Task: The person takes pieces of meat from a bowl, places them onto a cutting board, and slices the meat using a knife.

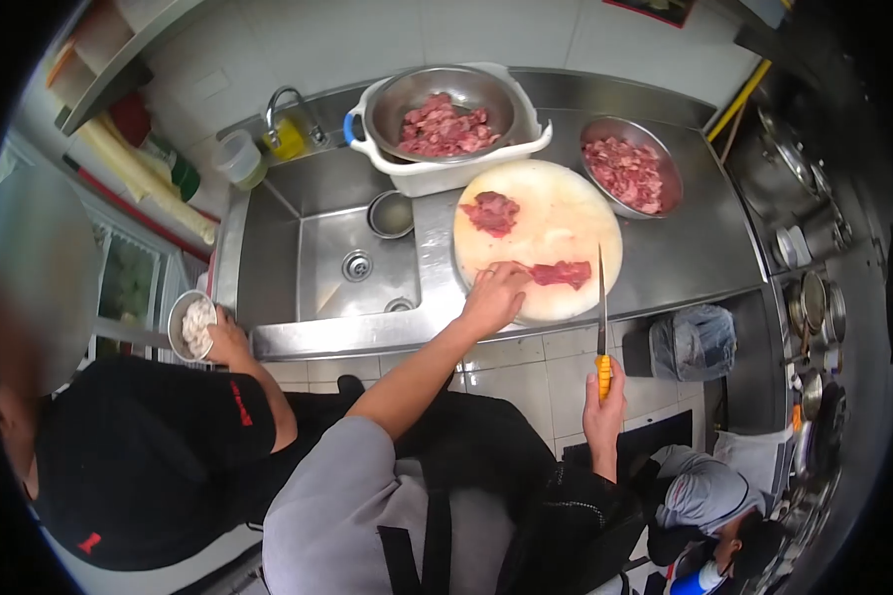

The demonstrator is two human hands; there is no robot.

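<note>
My left hand [496, 297] rests at the lower left of the round white cutting board [556, 213], its closed fingers on the end of a strip of red meat [563, 275]. A second piece of meat [491, 213] lies higher on the board. In front of the board's lower right edge, my right hand [604, 402] grips the yellow handle of a knife [602, 327]. The blade points away from me, its tip over the board's right side, a little to the right of the strip.
Behind the board, a steel bowl of meat [446, 124] sits in a white tub [446, 177]; another meat bowl [630, 174] is right. The sink [342, 248] is left. A person [159, 446] at left holds a bowl [191, 325]; another person [709, 491] is lower right. A bin [693, 342] stands below the counter.
</note>
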